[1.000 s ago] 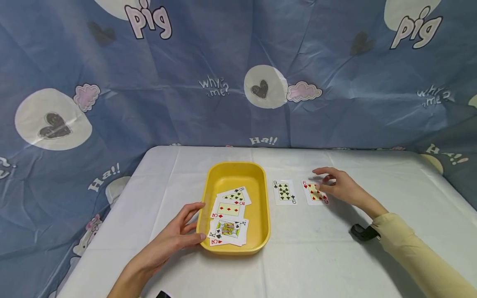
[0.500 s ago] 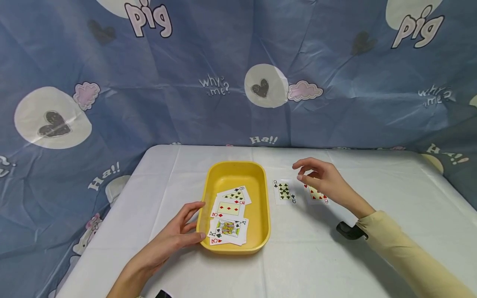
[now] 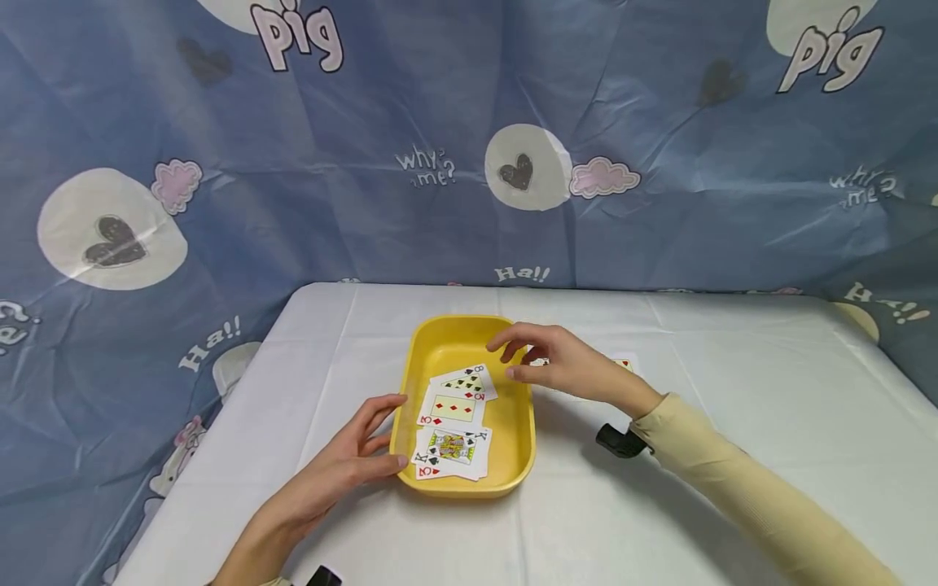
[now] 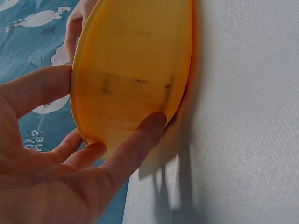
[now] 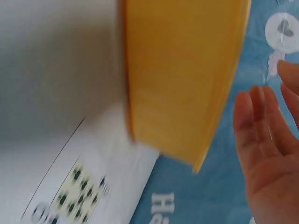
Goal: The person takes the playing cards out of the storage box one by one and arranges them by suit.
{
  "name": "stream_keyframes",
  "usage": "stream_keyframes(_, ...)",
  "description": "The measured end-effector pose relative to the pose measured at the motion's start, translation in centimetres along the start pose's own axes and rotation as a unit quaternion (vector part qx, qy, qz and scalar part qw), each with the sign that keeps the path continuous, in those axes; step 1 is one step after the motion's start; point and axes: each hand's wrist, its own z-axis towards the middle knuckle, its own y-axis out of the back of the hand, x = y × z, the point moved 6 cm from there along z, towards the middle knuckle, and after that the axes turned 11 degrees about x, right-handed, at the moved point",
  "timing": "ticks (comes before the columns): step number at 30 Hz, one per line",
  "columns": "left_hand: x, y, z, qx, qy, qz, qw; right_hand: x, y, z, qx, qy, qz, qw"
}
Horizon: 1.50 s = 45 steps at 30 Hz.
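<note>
Head view: left hand [image 3: 352,456] touches left side of yellow tray [image 3: 506,460], fingers and thumb extended against wall. Tray stands on white cloth [image 3: 623,521]. Inside, face up: eight of spades [image 3: 469,380], three of diamonds [image 3: 452,408], king of spades [image 3: 450,446] overlapping three of hearts [image 3: 427,472]. Right hand [image 3: 564,360], released, fingers loose, hovers at tray's right rim, partly hiding black-pipped card [image 3: 540,361] and red-pipped card [image 3: 625,364] on cloth.
</note>
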Motion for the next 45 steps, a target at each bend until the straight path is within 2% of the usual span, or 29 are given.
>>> stream_keyframes(5, -0.1, 0.0, 0.1, 0.004, -0.003, -0.005, 1.0000, 0.1, -2.0, 2.5, 0.090, 0.000, 0.001, 0.996)
stream_keyframes(10, 0.0, 0.0, 0.1, 0.008, -0.005, -0.007, 0.9999, -0.1, -3.6, 4.6, 0.182, 0.006, -0.010, 0.983)
stream_keyframes(16, 0.0, 0.1, 0.1, 0.006, -0.003, -0.004, 1.0000, -1.1, -4.8, 6.8, 0.246, -0.031, -0.031, 0.968)
stream_keyframes(20, 0.0, 0.1, 0.1, 0.006, -0.002, -0.003, 1.0000, -1.9, -5.4, 8.0, 0.266, -0.051, -0.047, 0.962)
stream_keyframes(24, 0.1, 0.1, 0.1, 0.009, -0.003, -0.004, 0.9999, -2.4, -6.2, 8.7, 0.284, -0.049, -0.080, 0.954)
stream_keyframes(27, 0.1, 0.1, 0.1, 0.008, -0.003, -0.005, 0.9999, -2.6, -6.6, 9.0, 0.295, -0.054, -0.083, 0.950)
stream_keyframes(35, 0.1, 0.1, 0.0, 0.001, 0.004, -0.006, 1.0000, -3.0, -6.6, 9.4, 0.297, -0.080, -0.126, 0.943)
stream_keyframes(45, 0.2, 0.2, 0.1, -0.001, 0.006, -0.007, 1.0000, -3.5, -6.6, 9.5, 0.283, -0.107, -0.116, 0.946)
